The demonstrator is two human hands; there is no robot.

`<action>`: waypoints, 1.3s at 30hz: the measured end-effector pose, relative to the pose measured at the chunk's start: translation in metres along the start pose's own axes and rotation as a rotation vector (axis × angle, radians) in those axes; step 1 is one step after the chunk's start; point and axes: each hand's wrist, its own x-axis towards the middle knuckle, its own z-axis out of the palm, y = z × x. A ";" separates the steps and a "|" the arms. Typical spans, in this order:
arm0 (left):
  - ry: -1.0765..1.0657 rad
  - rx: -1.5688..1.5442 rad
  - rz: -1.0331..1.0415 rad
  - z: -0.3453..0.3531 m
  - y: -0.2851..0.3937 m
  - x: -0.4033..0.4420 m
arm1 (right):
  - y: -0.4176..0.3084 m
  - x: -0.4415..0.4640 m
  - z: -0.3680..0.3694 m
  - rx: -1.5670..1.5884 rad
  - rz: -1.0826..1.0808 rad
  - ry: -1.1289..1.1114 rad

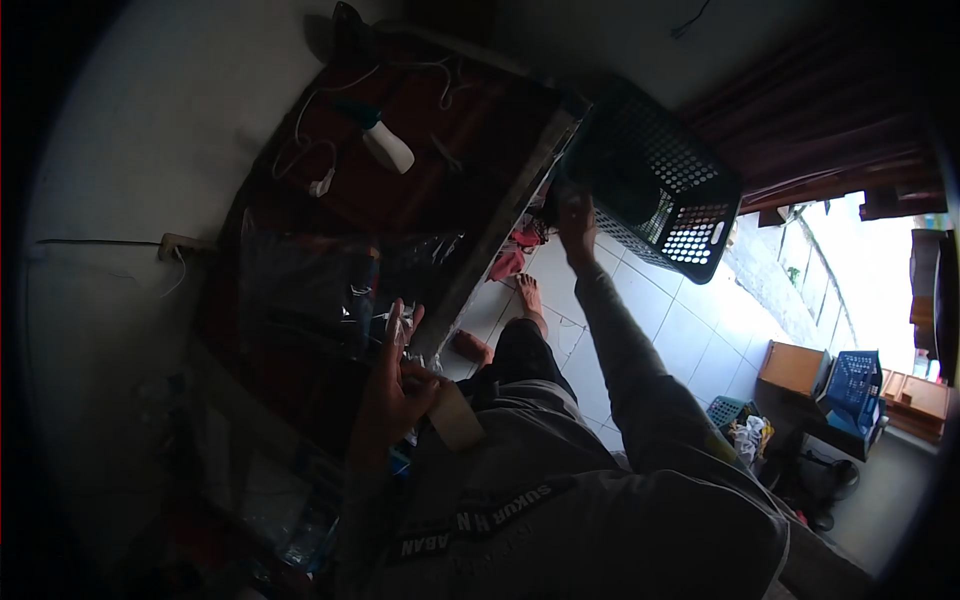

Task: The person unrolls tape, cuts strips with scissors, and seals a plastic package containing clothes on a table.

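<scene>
My left hand (392, 395) is beside the dark table, index finger stretched out and the other fingers curled in. A tan band (457, 416), perhaps tape, hangs from between its thumb and curled fingers. Clear plastic wrapping (330, 290) lies on the table in front of this hand. My right hand (574, 220) reaches out to the near side of a dark green perforated basket (690, 215). Its fingers are lost in shadow there, and I cannot tell whether they grip the rim.
On the red-brown table top (330, 190) lie a white and green spray bottle (387, 148) and a cable with a white plug (322, 183). Red cloth (510, 258) lies near my foot on the white tiles (630, 300). A blue crate (852, 385) and a small basket (738, 425) stand at the right.
</scene>
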 end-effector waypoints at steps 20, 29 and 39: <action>0.144 0.067 -0.045 0.049 0.082 0.101 | 0.024 0.155 -0.029 -0.342 -0.645 -0.541; 0.115 0.056 0.009 0.058 0.092 0.132 | 0.025 0.151 -0.028 -0.006 -0.465 -0.528; 0.159 0.001 0.214 0.077 0.078 0.150 | 0.052 0.148 -0.059 0.017 -0.605 -0.433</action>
